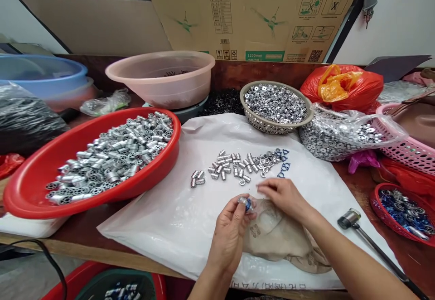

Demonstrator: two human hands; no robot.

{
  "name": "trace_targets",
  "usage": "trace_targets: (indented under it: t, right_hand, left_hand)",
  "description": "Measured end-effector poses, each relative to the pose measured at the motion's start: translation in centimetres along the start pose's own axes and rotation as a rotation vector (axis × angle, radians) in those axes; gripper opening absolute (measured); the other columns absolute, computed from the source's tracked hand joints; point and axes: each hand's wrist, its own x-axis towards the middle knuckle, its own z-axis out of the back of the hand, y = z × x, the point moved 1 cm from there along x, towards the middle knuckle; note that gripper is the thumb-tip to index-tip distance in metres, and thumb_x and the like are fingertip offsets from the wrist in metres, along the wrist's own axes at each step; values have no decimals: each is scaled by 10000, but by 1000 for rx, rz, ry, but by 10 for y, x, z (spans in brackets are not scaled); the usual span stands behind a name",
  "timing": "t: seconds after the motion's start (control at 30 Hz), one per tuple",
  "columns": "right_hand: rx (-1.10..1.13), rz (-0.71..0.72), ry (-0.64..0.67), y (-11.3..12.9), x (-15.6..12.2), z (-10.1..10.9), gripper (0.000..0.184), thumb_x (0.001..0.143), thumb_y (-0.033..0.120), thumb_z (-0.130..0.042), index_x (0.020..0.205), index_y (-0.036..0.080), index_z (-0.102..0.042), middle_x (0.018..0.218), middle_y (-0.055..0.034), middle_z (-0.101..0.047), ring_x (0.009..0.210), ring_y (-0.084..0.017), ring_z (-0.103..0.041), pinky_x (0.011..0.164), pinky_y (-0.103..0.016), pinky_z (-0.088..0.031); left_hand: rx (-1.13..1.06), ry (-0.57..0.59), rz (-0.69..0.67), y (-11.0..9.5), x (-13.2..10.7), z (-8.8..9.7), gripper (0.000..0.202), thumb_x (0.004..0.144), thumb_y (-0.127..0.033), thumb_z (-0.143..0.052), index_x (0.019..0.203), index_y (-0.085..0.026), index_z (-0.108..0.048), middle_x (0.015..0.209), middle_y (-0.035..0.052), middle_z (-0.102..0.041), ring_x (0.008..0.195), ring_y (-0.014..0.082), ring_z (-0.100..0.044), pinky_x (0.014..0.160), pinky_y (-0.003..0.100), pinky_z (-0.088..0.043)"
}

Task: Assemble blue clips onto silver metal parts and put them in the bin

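Observation:
My left hand (228, 229) is closed around a small silver metal cylinder (242, 200) with a blue part at its end, pinched between thumb and fingers. Just to its right, my right hand (283, 195) hovers with its fingers curled together; whatever they hold, if anything, is hidden. Beyond the hands, several loose silver cylinders (222, 166) lie on a white plastic sheet (163, 227). Beside them are a cluster of small silver discs (265, 163) and several blue looped pieces (283, 167). A beige cloth (282, 241) is spread under my right hand.
A hammer (350, 218) lies at the right. A red basin (149, 180) of silver cylinders stands left. Behind are a basket (272, 127) of discs, a pink basin (159, 87) and a clear bag (329, 139) of discs. A red basket (380, 205) holds blue and silver parts.

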Motion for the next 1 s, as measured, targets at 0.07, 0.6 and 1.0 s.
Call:
trace_targets:
  t: [0.07, 0.6, 1.0]
  right_hand:
    - [-141, -37, -100, -7, 31, 5, 197, 838, 253, -555, 969, 181, -683, 995, -79, -669, 950, -215, -606, 832, -353, -471]
    - [107, 77, -235, -15, -22, -1, 309, 917, 272, -390, 1175, 231, -554, 938, -36, -632, 739, -134, -620, 677, -269, -536]
    - [524, 16, -177, 4, -69, -11, 149, 855, 281, -547, 954, 226, -644, 928, -42, -650, 863, -161, -633, 773, -292, -532]
  left_hand:
    - [-69, -28, 96, -1, 1, -1, 311, 605, -305, -802, 859, -152, -710, 822, 32, -636, 717, 121, -600, 596, 191, -493]
    - [-166, 98, 257, 1, 4, 0, 331, 539, -204, -840, 820, -128, -684, 727, -1, -619, 562, 59, -560, 455, 126, -425]
    - [-191, 194, 266, 7, -7, -5, 281, 537, -145, -834, 771, -110, -682, 724, 28, -682, 630, 83, -613, 628, 170, -504]
